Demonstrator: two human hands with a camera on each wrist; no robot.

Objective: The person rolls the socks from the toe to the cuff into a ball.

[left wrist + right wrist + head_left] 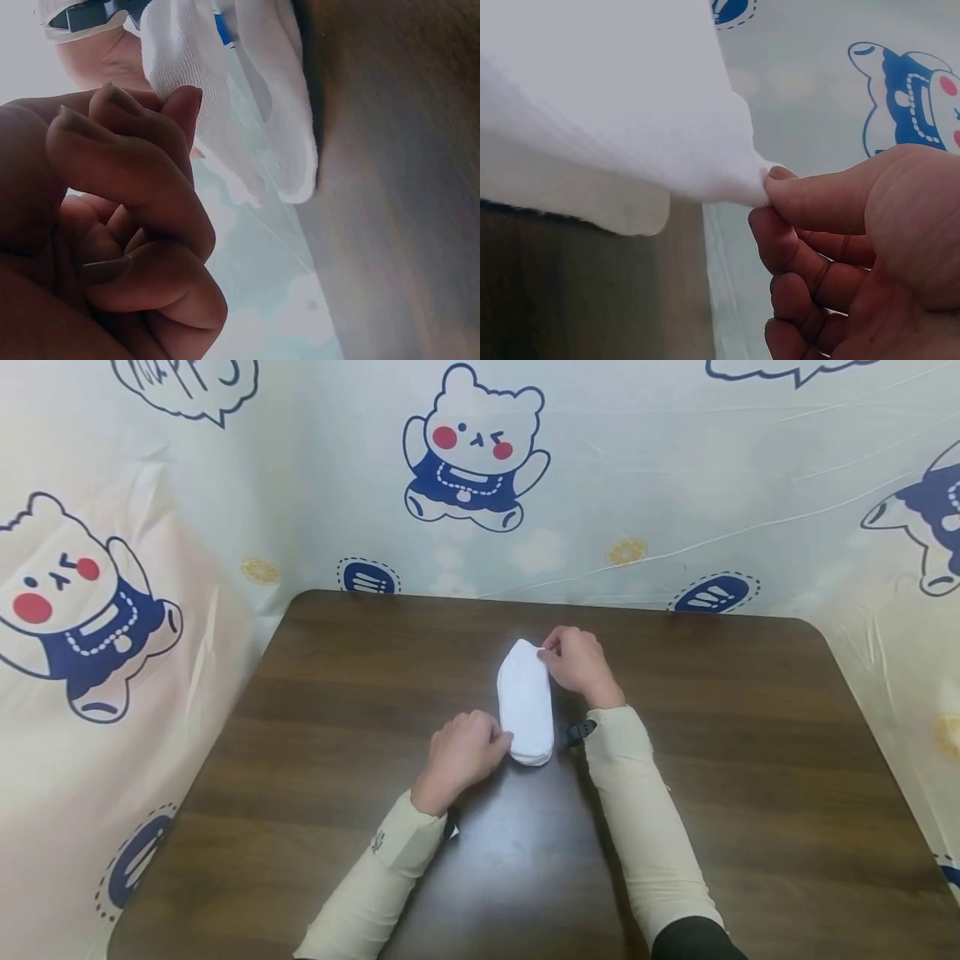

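Right now a white sock (525, 702) lies flat near the middle of the dark wooden counter (750, 760), its long axis running from about 6 o'clock to 12 o'clock. The right hand (576, 662) sits at the sock's far end, at roughly 1 o'clock from its middle, and pinches a small peak of fabric between thumb and forefinger; the right wrist view shows that corner (761, 184) drawn up off the wood while the other fingers (802, 277) curl loosely below. The left hand (467, 752) rests at the near end, about 7 o'clock, with its fingers (142, 187) curled in and their tips against the sock's edge; whether it truly grips the cloth cannot be told from these views.

Judging by how the knit sags and folds, the sock is light, soft and limp, with no stiffness of its own, so it should drape from wherever it is held. It looks neither slippery nor fragile. A pinch at the cuff or toe edge seems the surest hold, since the flat middle offers little to grasp.

Behind the counter hangs a plastic sheet printed with cartoon bears (472, 443).
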